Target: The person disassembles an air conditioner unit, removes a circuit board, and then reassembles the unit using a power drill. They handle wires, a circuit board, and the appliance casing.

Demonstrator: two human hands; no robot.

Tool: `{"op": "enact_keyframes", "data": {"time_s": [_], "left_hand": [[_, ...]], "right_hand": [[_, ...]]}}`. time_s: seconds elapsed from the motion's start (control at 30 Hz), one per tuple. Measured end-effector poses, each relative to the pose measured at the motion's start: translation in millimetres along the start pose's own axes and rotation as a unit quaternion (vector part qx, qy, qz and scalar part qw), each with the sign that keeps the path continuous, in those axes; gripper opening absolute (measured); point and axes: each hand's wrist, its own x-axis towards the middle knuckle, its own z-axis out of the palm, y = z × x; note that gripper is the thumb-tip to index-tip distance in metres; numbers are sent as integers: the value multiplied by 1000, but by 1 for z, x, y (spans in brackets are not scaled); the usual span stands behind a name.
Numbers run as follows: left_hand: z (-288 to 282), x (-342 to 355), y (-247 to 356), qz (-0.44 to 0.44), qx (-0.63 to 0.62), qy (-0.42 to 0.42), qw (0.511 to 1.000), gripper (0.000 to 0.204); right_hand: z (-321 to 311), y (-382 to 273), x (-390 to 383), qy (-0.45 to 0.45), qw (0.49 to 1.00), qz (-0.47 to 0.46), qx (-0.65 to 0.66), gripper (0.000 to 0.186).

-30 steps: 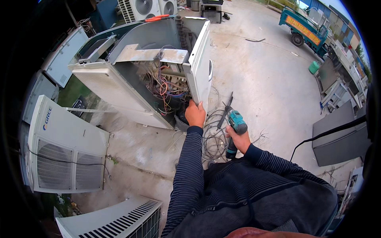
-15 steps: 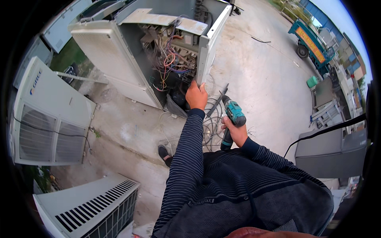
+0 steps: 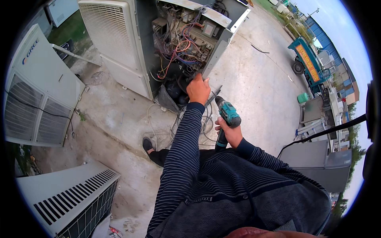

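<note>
An opened air-conditioner outdoor unit stands ahead of me, its side uncovered. Inside show a wiring board and a tangle of coloured wires, with black rounded parts lower down. My left hand is closed round the lower end of the unit's metal edge panel; its fingertips are partly hidden. In my right hand is a teal and black cordless drill, gripped by its handle. The drill's nose points away from me, towards the unit, and touches nothing that I can see.
Loose cables lie on the concrete below my hands. Another outdoor unit stands at left, and a slatted one at near left. Grey cabinets are at right. Far right are a teal cargo tricycle and a green container.
My view has shifted, so the opened unit looks nearer and more of its wiring shows. My left hand keeps to the panel edge, and the drill stays in my right hand.
</note>
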Motion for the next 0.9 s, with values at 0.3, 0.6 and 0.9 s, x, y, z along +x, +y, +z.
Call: {"op": "enact_keyframes", "data": {"time_s": [0.3,0.6,0.9], "left_hand": [[-8,8,-9,5,-24,-45,999,37],[-9,17,-16,-62,-209,-87,972,43],[6,33,-76,-291,-591,-265,704,69]], "right_hand": [[7,-5,-3,19,999,-2,29,34],[-4,11,5,28,999,1,17,40],[39,-122,122,200,941,-225,156,26]]}}
